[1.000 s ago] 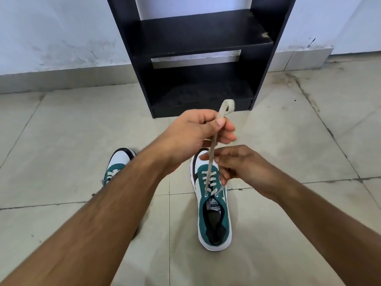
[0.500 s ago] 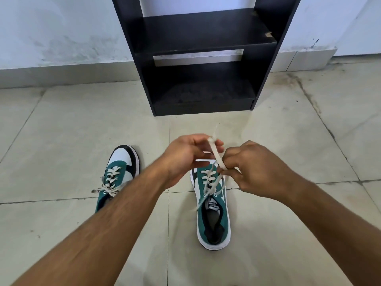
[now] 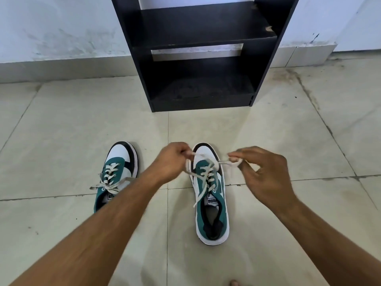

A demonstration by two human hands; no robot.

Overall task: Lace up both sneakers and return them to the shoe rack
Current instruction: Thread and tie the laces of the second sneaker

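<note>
Right sneaker on floor tiles, near side of shoe rack. Left hand and right hand each pinching a lace end, pulled apart above toe. Left sneaker beside, laced.

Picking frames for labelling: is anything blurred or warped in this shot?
Head view: the left hand, right hand and lace are motion-smeared; both sneakers lie sharp; wide-angle bends the shoe rack uprights inward; light is soft, no glare.
</note>
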